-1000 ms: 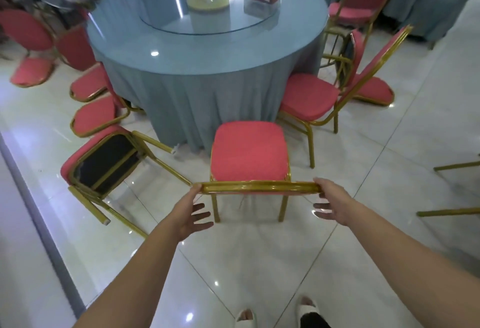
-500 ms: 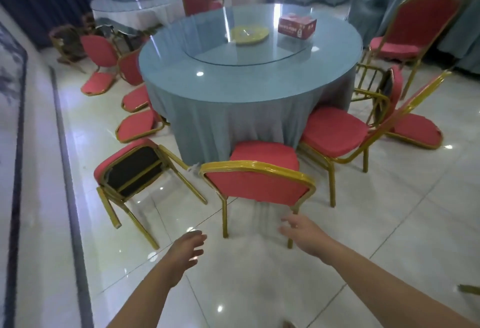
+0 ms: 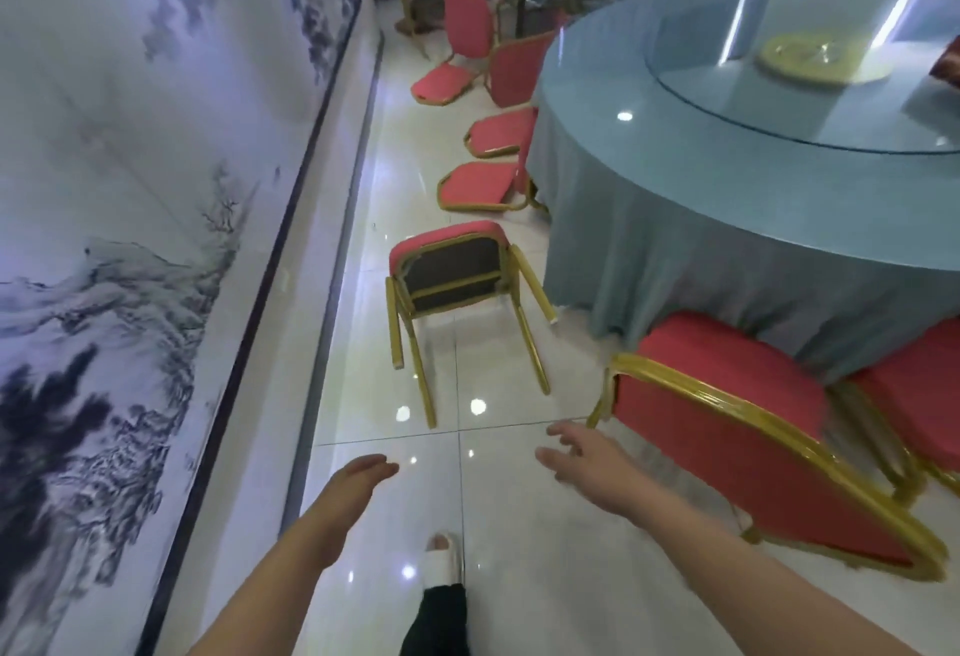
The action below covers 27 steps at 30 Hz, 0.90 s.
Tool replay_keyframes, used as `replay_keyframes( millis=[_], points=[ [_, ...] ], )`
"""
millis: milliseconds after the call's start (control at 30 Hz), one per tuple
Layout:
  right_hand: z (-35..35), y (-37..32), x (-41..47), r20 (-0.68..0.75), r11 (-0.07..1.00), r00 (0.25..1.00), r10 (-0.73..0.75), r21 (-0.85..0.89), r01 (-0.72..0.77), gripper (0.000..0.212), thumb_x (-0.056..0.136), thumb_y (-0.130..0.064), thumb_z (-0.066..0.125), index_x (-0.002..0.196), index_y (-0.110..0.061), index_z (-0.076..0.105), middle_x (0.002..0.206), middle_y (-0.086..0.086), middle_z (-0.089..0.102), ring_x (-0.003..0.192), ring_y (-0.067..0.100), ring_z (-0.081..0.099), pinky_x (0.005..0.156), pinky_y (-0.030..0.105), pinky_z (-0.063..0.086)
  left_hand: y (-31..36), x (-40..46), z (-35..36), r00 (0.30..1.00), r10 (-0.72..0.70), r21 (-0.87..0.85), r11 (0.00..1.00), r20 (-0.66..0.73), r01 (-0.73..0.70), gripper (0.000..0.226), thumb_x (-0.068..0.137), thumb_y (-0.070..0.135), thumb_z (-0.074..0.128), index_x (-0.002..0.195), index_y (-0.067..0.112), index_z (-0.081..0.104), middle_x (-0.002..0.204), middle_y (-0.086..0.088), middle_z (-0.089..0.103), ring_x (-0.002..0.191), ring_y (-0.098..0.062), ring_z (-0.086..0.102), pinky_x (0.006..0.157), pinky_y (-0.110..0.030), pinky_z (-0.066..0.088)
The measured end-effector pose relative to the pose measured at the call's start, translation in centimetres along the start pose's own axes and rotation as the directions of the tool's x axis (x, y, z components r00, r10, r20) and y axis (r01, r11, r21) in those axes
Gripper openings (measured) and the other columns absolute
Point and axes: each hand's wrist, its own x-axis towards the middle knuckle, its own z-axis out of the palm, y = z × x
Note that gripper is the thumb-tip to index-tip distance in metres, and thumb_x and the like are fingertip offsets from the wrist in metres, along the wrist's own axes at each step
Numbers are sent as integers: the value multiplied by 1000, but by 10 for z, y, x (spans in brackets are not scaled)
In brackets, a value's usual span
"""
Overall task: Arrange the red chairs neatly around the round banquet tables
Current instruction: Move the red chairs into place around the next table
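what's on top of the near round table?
On the round table sits a glass turntable carrying a yellow-green plate. A red item is cut off at the frame's right edge. The blue cloth hides everything under the table.

head: single view, worn at head height | faces forward and down | landmark: round banquet table (image 3: 675,218), upper right, near | wall mural (image 3: 130,239) left of it
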Motion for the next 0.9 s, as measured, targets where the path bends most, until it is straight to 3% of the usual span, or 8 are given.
replay_keyframes(
  millis=[167,400,567,767,900],
  points=[
    [5,-66,77,-17,996,998,52,-68,-53,56,88,-55,62,137,-31,50,137,0,50,117,17,53,92,33,48,52,69,-53,998,11,-20,1000,63,-10,49,81,42,74,125,28,58,134,-2,54,130,-25,45,107,-41,33],
    [-12,-145,161,-105,986,990,95,-125,-108,60,94,-51,56,145,-22,43,143,4,47,127,21,48,107,36,40,142,166,-117,995,40,-11,999,87,-39,51,85,40,71,131,25,56,140,-4,52,130,-26,45,105,-40,35],
    [-47,-182,238,-141,984,981,131,-104,-146,60,91,-55,58,143,-28,43,139,0,49,118,16,53,91,27,44,204,237,-130,997,41,20,999,72,-42,48,96,36,60,139,20,49,146,-7,47,135,-29,41,111,-44,32],
    [-97,-203,400,-135,980,981,139,-122,-156,70,78,-71,55,139,-37,46,140,-7,52,126,18,51,103,46,46,280,342,-129,1000,-10,56,998,7,10,48,98,38,57,141,18,46,148,-7,45,137,-30,39,112,-45,32],
    [-127,-239,503,-96,973,975,198,-99,-207,65,90,-59,55,145,-29,40,147,-3,46,133,24,45,107,48,42,324,420,-123,989,-141,17,990,-39,141,45,99,37,55,139,16,48,147,-10,46,136,-32,41,112,-47,32]
  ],
)
